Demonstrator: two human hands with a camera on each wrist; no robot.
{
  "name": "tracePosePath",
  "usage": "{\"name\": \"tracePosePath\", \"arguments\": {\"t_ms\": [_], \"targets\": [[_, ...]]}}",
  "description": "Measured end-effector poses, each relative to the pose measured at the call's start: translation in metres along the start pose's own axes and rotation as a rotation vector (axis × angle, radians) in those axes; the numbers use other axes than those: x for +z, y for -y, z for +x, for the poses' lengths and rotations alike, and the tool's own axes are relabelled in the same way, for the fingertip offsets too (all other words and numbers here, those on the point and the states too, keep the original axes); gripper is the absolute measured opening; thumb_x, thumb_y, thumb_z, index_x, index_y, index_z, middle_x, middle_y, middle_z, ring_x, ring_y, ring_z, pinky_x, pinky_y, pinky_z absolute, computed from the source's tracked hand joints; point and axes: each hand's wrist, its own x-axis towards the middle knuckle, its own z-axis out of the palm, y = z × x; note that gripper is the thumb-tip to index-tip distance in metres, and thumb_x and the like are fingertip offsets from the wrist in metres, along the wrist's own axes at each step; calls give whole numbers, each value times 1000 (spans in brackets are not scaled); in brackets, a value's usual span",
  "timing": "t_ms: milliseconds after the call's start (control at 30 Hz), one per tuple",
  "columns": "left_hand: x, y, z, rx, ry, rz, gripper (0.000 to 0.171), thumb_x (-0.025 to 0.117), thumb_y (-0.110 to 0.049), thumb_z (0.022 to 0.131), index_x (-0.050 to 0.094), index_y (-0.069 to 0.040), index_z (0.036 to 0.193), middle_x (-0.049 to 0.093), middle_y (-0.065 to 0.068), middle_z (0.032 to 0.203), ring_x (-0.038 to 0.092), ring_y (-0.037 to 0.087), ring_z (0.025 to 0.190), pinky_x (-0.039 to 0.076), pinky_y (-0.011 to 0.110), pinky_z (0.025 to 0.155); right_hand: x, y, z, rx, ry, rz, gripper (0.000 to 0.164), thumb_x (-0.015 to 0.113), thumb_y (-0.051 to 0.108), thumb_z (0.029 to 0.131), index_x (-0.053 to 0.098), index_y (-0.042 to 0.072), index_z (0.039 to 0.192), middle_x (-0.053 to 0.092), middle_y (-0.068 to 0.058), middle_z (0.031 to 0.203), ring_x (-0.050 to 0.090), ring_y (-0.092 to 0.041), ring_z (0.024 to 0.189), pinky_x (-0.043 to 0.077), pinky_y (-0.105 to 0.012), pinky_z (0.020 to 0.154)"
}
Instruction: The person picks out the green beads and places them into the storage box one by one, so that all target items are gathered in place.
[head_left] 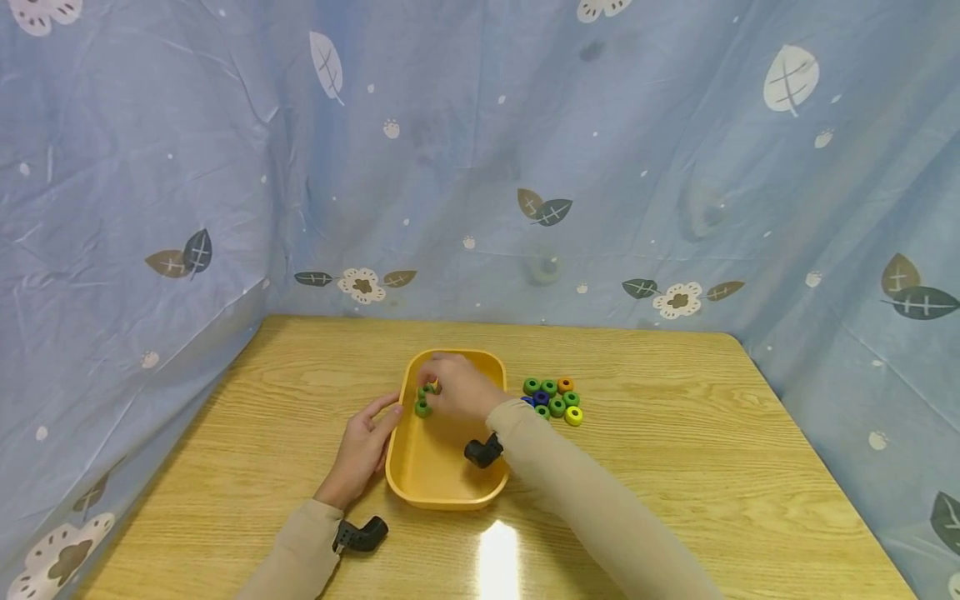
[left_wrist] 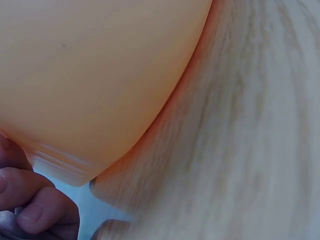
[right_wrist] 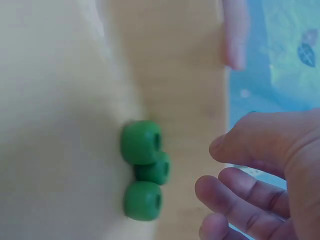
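An orange-yellow plastic bin [head_left: 447,504] stands on the table, with my left hand [head_left: 362,450] gripping its left rim, thumb at the edge. Curled fingers [left_wrist: 37,200] of that hand show beside the bin's outer wall in the left wrist view. My right hand [head_left: 459,387] is inside the bin near its far left side. Its fingertips stand apart with nothing between them in the right wrist view. Just off those fingers, several green beads [right_wrist: 142,142] with holes lie in the bin. A bit of yellow shows by the fingers in the head view, partly hidden.
Right of the bin lies a group of loose beads: several green beads [head_left: 557,407], a yellow bead [head_left: 573,416], an orange bead [head_left: 566,384] and blue ones, partly behind the right forearm. A blue patterned curtain [head_left: 480,167] surrounds the wooden table [head_left: 675,467].
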Motion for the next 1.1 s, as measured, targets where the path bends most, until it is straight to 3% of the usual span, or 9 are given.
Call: {"name": "tracePosePath", "arguments": {"t_ms": [467,567,767,1100], "targets": [[-1,1,0,-15,-6,-10,49,56,-34,110,52,-8,150,46,-5,46,36,6,34,33,20,36,-28,1,-23,51,-74,4,19,75,11,96,73,6,114,67,-7,110,67,-21,88,57,-28,79],[-1,1,1,-15,-9,-10,49,57,-34,109,52,-8,150,46,-5,46,36,6,34,33,20,36,-34,1,-32,38,-120,13,16,74,9,95,73,8,111,68,-6,109,69,-25,91,56,-30,78],[0,1,1,-17,2,-11,50,57,-36,109,51,-9,151,46,-5,46,36,7,34,33,21,37,-43,-1,-55,29,-201,36,14,74,9,95,73,10,109,67,-5,107,65,-20,88,55,-30,77],[1,0,0,-27,-11,1,49,56,-36,109,52,-10,150,45,-5,47,35,7,34,33,21,37,-52,-14,-89,76,-277,33,13,74,9,95,72,12,107,69,-8,107,64,-18,86,55,-29,75]]}}
